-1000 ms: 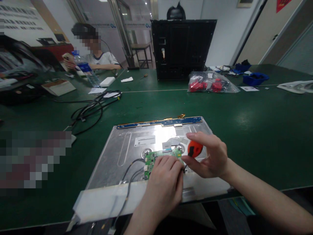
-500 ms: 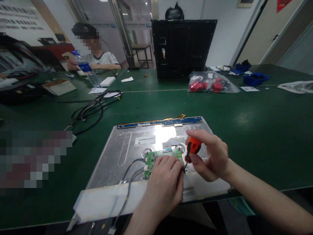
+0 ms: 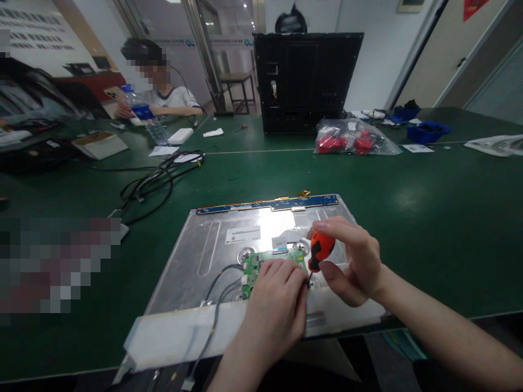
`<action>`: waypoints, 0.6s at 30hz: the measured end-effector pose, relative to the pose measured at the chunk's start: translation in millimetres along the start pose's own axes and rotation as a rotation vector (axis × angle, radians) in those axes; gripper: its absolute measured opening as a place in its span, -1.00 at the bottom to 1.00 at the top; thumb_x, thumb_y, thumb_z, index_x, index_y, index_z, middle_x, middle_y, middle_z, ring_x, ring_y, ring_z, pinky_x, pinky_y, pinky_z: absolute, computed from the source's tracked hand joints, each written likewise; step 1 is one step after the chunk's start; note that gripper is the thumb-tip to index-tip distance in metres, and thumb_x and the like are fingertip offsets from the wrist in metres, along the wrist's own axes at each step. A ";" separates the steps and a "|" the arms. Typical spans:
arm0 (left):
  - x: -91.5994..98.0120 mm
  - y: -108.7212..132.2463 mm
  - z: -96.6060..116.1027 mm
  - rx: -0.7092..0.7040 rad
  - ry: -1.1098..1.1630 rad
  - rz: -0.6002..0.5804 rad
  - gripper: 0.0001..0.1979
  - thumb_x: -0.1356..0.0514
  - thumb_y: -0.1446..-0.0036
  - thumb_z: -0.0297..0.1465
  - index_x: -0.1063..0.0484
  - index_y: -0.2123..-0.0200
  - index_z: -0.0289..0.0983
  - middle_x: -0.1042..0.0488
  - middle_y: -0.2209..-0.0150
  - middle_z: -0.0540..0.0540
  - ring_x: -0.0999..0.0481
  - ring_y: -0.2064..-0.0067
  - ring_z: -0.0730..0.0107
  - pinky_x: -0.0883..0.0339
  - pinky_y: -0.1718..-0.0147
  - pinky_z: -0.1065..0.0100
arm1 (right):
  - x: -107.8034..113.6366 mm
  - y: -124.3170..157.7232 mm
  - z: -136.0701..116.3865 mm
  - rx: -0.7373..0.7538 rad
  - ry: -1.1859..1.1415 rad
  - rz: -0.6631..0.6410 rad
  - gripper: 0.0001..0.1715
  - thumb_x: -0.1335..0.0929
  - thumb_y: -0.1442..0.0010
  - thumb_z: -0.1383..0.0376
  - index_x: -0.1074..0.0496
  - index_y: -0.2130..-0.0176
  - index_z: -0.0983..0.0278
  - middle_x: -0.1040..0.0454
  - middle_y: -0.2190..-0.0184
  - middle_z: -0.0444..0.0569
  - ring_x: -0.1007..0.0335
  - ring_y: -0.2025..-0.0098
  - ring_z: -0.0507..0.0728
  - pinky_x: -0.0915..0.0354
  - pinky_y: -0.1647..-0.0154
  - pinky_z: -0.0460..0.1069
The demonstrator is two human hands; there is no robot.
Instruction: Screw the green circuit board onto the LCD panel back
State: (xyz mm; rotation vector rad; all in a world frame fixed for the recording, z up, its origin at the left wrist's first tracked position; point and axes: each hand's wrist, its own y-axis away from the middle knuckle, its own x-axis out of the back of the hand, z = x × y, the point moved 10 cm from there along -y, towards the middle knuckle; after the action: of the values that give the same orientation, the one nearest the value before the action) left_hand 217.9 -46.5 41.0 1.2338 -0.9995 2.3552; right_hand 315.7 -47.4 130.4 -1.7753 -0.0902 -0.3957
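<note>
A silver display panel [image 3: 212, 256] lies back-up on the green table [image 3: 429, 218] in front of me. A small green circuit board [image 3: 255, 264] sits near its middle, with thin cables running toward the near edge. My left hand [image 3: 275, 310] rests on the board, fingers curled down onto it. My right hand [image 3: 353, 261] pinches a short screwdriver with an orange and black handle [image 3: 318, 250], held upright with its tip down at the board's right corner.
A blue strip board [image 3: 267, 203] runs along the panel's far edge. Black cables [image 3: 157, 177] lie to the left. A black monitor shell [image 3: 306, 81] stands at the back, with a bag of red parts [image 3: 351, 139] beside it. A person sits at far left.
My right hand's fingers have shifted round the screwdriver handle, which has turned and stands more upright. My left hand has stayed on the board.
</note>
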 end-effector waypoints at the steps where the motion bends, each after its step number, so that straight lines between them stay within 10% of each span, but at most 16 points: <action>1: -0.6 0.0 -0.5 0.004 -0.001 -0.007 -0.84 -0.12 -0.24 -0.60 -0.39 0.24 -0.23 -0.53 0.25 -0.10 -0.50 0.19 0.11 -0.36 0.15 0.11 | -0.4 0.4 1.6 -0.020 -0.010 -0.008 -0.31 -0.30 -0.22 0.40 -0.29 -0.33 0.37 -0.48 0.37 -0.07 -0.44 0.40 0.13 -0.43 0.49 0.00; 18: 3.3 1.7 -0.3 -0.009 0.010 0.032 -0.84 -0.12 -0.21 -0.60 -0.38 0.25 -0.22 -0.54 0.24 -0.12 -0.52 0.19 0.11 -0.39 0.15 0.11 | -0.2 -2.0 -3.1 0.031 0.081 0.006 -0.38 -0.35 -0.27 0.32 -0.30 -0.29 0.36 -0.43 0.44 -0.15 -0.33 0.51 0.09 -0.32 0.56 -0.02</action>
State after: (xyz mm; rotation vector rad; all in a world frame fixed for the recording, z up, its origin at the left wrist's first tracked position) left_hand 214.9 -47.7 42.8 1.2110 -1.0330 2.3753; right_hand 314.4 -49.8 132.7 -1.7263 -0.0337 -0.4586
